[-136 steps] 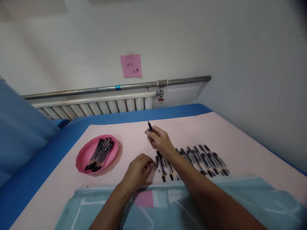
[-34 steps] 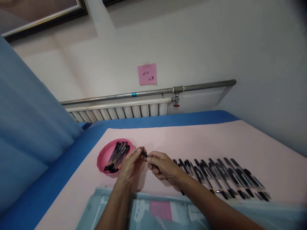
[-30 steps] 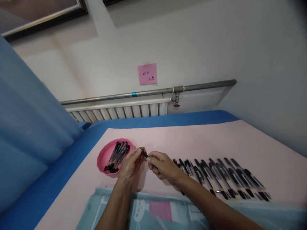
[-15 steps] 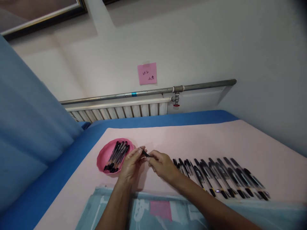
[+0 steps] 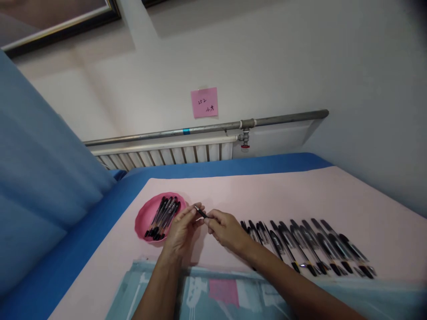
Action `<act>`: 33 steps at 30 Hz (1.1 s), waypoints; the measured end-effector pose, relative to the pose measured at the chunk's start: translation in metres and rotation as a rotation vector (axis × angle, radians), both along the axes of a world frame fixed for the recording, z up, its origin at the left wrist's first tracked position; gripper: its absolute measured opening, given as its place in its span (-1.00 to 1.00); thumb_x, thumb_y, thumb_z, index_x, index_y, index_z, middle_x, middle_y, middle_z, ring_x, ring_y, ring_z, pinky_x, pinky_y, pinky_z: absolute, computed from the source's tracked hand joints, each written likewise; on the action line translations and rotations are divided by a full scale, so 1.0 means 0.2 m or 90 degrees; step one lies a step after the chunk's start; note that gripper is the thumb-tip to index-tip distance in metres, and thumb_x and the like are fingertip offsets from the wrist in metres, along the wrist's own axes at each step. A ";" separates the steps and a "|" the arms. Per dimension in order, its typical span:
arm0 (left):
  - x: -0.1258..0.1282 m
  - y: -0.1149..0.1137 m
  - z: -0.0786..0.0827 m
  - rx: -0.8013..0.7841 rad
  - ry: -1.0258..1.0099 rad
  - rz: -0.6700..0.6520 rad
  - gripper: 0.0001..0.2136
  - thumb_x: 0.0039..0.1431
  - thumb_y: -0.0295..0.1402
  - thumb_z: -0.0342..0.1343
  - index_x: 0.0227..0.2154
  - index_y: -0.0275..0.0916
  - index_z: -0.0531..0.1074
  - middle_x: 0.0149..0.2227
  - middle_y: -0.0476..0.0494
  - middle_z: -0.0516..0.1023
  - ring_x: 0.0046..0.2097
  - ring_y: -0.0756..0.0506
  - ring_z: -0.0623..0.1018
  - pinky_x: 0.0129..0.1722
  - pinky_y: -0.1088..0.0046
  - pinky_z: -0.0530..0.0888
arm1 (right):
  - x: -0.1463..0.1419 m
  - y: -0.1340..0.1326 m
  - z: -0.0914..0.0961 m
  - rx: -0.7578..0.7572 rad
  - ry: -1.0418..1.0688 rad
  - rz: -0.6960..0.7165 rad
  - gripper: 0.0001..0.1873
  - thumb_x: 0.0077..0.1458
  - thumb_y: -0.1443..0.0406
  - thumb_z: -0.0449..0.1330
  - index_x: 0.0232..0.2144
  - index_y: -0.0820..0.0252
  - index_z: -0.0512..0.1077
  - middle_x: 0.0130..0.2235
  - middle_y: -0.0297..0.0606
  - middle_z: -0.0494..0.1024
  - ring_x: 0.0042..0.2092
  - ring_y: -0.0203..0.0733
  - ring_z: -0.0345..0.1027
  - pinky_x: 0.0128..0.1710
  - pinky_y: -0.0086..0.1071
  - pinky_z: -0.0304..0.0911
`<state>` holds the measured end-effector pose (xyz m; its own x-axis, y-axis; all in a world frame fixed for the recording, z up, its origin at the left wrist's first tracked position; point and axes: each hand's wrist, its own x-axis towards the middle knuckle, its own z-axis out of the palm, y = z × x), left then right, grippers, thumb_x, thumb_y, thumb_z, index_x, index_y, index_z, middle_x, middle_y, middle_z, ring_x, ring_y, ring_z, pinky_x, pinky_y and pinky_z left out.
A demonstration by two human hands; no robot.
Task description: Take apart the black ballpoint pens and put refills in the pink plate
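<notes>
Between my two hands is a black pen [image 5: 201,213] with a small silvery tip, slanting down to the right above the pink sheet. My left hand [image 5: 182,226] is closed, its thumb and fingers pinching the tip end. The closed right hand [image 5: 227,229] grips the pen's other end, and its fingers hide most of that part. Close to my left hand, a pink scalloped dish [image 5: 142,218] holds several assembled black pens [image 5: 163,218]. Right of my right hand lie rows of pen parts [image 5: 303,242]: black caps, clear barrels and dark tips, partly behind my forearm.
A pink sheet [image 5: 267,195] covers the blue table [image 5: 213,169]. A teal patterned cloth [image 5: 200,293] lies along the near edge. Behind stand a white radiator [image 5: 173,153] and a metal pipe [image 5: 283,119]. Blue curtain [image 5: 43,178] hangs at left.
My left fingers have shifted slightly, and more of the pen's silvery tip shows between the hands. The dish and the laid-out parts stay where they were.
</notes>
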<state>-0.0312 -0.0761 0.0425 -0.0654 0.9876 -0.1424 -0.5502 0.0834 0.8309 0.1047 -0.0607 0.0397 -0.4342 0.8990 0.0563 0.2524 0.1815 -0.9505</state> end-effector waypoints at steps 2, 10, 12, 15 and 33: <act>0.01 0.00 0.01 -0.017 -0.010 0.011 -0.70 -0.15 -0.26 0.24 -0.32 -0.31 0.46 -0.30 -0.16 0.53 -0.28 -0.05 0.50 -0.31 0.44 0.39 | 0.00 0.00 0.00 0.019 -0.009 0.001 -0.84 0.03 0.30 0.00 -0.56 0.19 0.25 -0.60 -0.44 0.30 -0.58 -0.40 0.12 -0.55 -0.51 0.03; 0.00 0.02 -0.03 0.022 0.020 0.039 -0.82 -0.26 -0.37 0.31 -0.61 -0.34 0.42 -0.56 -0.02 0.46 -0.47 0.07 0.43 -0.41 0.57 0.33 | -0.01 -0.02 0.00 -0.021 0.006 0.002 -0.87 0.00 0.31 0.02 -0.55 0.19 0.27 -0.60 -0.44 0.31 -0.57 -0.41 0.14 -0.56 -0.52 0.04; -0.01 0.02 -0.03 0.031 0.015 0.006 -0.83 -0.24 -0.38 0.30 -0.55 -0.35 0.47 -0.48 -0.08 0.50 -0.40 0.03 0.46 -0.36 0.55 0.34 | -0.02 -0.02 0.01 -0.115 0.039 0.008 -0.84 0.01 0.27 0.00 -0.56 0.18 0.22 -0.62 -0.46 0.28 -0.64 -0.44 0.06 -0.66 -0.54 -0.04; -0.01 0.00 0.00 0.014 -0.020 -0.023 -0.76 -0.18 -0.34 0.27 -0.39 -0.33 0.49 -0.35 -0.14 0.53 -0.29 -0.02 0.48 -0.29 0.49 0.37 | -0.02 -0.02 0.01 -0.216 0.078 0.016 -0.84 0.01 0.24 -0.01 -0.56 0.17 0.18 -0.63 -0.48 0.24 -0.68 -0.45 0.01 -0.74 -0.56 -0.12; 0.01 0.00 -0.02 -0.005 0.016 0.046 -0.79 -0.16 -0.26 0.25 -0.53 -0.31 0.42 -0.53 -0.04 0.48 -0.46 0.05 0.45 -0.41 0.53 0.34 | -0.01 0.00 0.00 -0.012 0.000 0.004 -0.84 0.01 0.29 0.01 -0.55 0.20 0.27 -0.61 -0.44 0.31 -0.57 -0.41 0.12 -0.56 -0.52 0.02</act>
<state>-0.0297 -0.0756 0.0381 -0.1408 0.9789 -0.1483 -0.5343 0.0510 0.8438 0.1036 -0.0615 0.0392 -0.4402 0.8971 0.0389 0.2513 0.1647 -0.9538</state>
